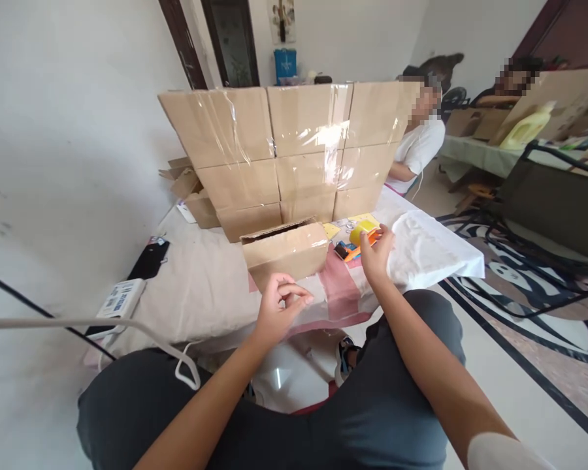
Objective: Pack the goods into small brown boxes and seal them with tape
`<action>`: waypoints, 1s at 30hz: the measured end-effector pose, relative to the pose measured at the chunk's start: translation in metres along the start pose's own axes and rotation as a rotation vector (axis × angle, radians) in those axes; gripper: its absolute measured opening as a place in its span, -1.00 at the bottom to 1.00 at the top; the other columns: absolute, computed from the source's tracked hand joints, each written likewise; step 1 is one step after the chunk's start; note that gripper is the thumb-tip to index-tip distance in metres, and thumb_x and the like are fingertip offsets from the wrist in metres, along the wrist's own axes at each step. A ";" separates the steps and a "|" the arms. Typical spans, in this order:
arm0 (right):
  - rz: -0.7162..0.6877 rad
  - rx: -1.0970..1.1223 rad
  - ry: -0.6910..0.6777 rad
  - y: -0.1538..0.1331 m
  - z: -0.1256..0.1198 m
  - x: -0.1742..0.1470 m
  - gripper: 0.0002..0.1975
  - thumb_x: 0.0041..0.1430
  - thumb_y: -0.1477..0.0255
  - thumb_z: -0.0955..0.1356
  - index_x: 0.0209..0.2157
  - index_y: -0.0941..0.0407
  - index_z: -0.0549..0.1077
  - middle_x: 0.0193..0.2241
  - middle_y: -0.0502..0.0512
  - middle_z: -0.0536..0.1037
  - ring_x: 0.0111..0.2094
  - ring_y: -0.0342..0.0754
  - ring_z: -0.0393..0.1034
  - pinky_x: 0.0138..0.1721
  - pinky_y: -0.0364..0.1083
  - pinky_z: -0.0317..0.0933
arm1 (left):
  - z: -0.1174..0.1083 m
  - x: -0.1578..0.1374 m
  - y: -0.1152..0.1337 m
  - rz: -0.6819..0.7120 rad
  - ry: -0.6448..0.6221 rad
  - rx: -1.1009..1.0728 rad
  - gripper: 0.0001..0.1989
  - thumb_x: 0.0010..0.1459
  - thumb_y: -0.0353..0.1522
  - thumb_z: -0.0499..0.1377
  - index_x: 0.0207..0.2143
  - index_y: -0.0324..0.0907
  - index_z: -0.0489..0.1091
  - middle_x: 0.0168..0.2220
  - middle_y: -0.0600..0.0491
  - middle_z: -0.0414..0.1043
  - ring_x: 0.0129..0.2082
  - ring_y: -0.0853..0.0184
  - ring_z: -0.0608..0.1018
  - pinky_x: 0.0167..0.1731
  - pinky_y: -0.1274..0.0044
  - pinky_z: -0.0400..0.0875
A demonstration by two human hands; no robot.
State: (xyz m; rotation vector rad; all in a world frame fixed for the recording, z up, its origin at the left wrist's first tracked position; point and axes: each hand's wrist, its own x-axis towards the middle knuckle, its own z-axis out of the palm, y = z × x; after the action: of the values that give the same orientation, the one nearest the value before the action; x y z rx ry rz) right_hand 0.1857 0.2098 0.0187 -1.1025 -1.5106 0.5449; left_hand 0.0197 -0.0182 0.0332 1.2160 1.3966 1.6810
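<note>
My right hand [376,253] is closed around the orange side of a tape dispenser [351,252], which carries a yellow roll of tape [361,231]. The dispenser is at the table's right part. Thumb and fingertips of my left hand [280,305] come together in a pinch in front of a small cardboard box [287,251]; whether anything thin is between them cannot be made out. That box has its top edge partly open. Behind it rises a wall of taped cardboard boxes [306,176].
A cloth-covered table [191,287] bears everything. At its left lie a white printed box [122,299] and a black item [148,260]; an opened carton [200,205] stands behind. A white cable [142,328] crosses at left. A person in white [421,147] sits beyond the boxes.
</note>
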 end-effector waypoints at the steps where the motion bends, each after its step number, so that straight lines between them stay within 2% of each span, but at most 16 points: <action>1: -0.070 0.075 -0.006 -0.019 -0.005 -0.011 -0.60 0.25 0.17 0.32 0.03 0.09 0.34 -0.14 0.18 0.44 -0.05 0.08 0.37 0.03 0.10 0.29 | -0.003 0.000 0.000 0.005 0.014 0.009 -0.57 0.07 -0.28 0.34 -0.23 -0.07 0.10 -0.42 0.15 0.59 -0.58 0.48 0.33 -0.48 0.59 0.17; 3: -0.180 0.278 -0.349 -0.059 -0.012 -0.037 -0.73 0.32 0.21 0.29 -0.08 0.07 0.44 -0.25 0.11 0.48 -0.19 0.01 0.41 -0.08 0.04 0.33 | -0.009 0.000 0.000 0.012 0.030 0.027 -0.59 0.08 -0.29 0.33 -0.24 -0.07 0.09 -0.42 0.16 0.59 -0.59 0.49 0.31 -0.48 0.59 0.17; 4: -0.242 0.344 -0.508 -0.077 -0.014 -0.051 -0.77 0.34 0.23 0.30 -0.13 0.07 0.47 -0.24 0.11 0.49 -0.18 0.00 0.42 -0.10 0.02 0.34 | -0.012 -0.001 -0.001 0.014 0.034 0.033 -0.59 0.08 -0.30 0.33 -0.24 -0.07 0.10 -0.42 0.17 0.58 -0.60 0.49 0.30 -0.48 0.59 0.17; 5: -0.311 0.372 -0.604 -0.093 -0.015 -0.063 -0.80 0.34 0.27 0.32 -0.13 0.05 0.50 -0.23 0.11 0.50 -0.18 -0.01 0.42 -0.11 0.01 0.33 | -0.015 -0.002 -0.002 0.012 0.036 0.036 -0.60 0.09 -0.30 0.33 -0.24 -0.06 0.10 -0.42 0.18 0.58 -0.60 0.50 0.29 -0.48 0.59 0.16; 7: -0.425 0.383 -0.690 -0.114 -0.015 -0.082 -0.84 0.29 0.36 0.38 -0.11 0.03 0.52 -0.22 0.10 0.51 -0.17 -0.02 0.42 -0.13 -0.01 0.33 | -0.020 -0.004 -0.005 0.011 0.047 0.033 -0.60 0.09 -0.31 0.33 -0.24 -0.06 0.10 -0.43 0.19 0.58 -0.60 0.50 0.28 -0.49 0.59 0.16; 11: -0.532 0.337 -0.724 -0.121 -0.007 -0.091 -0.75 0.21 0.50 0.43 -0.07 0.03 0.50 -0.21 0.10 0.51 -0.16 0.01 0.42 -0.14 0.01 0.32 | -0.024 -0.009 -0.012 0.035 0.073 0.033 -0.62 0.12 -0.32 0.33 -0.23 -0.06 0.12 -0.42 0.19 0.59 -0.60 0.50 0.32 -0.51 0.60 0.17; 15: -0.538 0.330 -0.762 -0.115 -0.003 -0.084 -0.88 0.24 0.55 0.39 -0.23 0.05 0.49 -0.31 0.06 0.51 -0.22 -0.02 0.40 -0.19 -0.01 0.29 | -0.023 -0.012 -0.014 0.112 0.117 0.055 -0.63 0.12 -0.34 0.33 -0.23 -0.06 0.12 -0.41 0.16 0.61 -0.50 0.45 0.51 -0.51 0.61 0.22; 19: -0.522 0.328 -0.774 -0.118 -0.010 -0.082 -0.91 0.23 0.55 0.39 -0.31 0.07 0.46 -0.30 0.07 0.50 -0.22 -0.02 0.39 -0.18 -0.02 0.29 | -0.019 -0.014 -0.016 0.128 0.146 0.082 -0.62 0.10 -0.33 0.33 -0.23 -0.06 0.13 -0.43 0.15 0.61 -0.47 0.41 0.56 -0.49 0.60 0.27; 23: -0.533 0.264 -0.808 -0.118 -0.019 -0.086 -0.92 0.29 0.53 0.34 -0.28 0.07 0.40 -0.27 0.08 0.49 -0.18 -0.01 0.38 -0.13 -0.01 0.29 | -0.013 -0.010 -0.020 0.005 0.158 0.112 -0.61 0.09 -0.23 0.33 -0.21 -0.07 0.14 -0.41 0.13 0.60 -0.44 0.38 0.56 -0.41 0.56 0.34; 27: -0.594 0.129 -0.808 -0.108 -0.021 -0.089 -0.91 0.31 0.54 0.28 -0.24 0.06 0.35 -0.23 0.12 0.48 -0.16 0.04 0.35 -0.13 0.03 0.31 | -0.007 0.000 -0.021 -0.185 0.082 0.116 -0.57 0.09 -0.11 0.31 -0.17 -0.07 0.16 -0.36 0.09 0.61 -0.50 0.37 0.50 -0.45 0.54 0.29; 30: -0.650 0.125 -0.698 -0.101 -0.028 -0.084 -0.90 0.33 0.53 0.25 -0.21 0.04 0.34 -0.25 0.14 0.46 -0.19 0.06 0.37 -0.17 0.05 0.32 | -0.005 0.005 -0.024 -0.227 0.008 0.182 -0.60 0.12 -0.10 0.27 -0.14 -0.07 0.20 -0.41 0.11 0.60 -0.56 0.38 0.44 -0.49 0.54 0.21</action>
State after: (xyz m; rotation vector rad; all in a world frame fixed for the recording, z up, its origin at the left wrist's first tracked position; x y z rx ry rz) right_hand 0.1722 0.0853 0.0668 -0.2631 -2.2684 0.5734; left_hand 0.0114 -0.0098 0.0112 1.1002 1.6549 1.4303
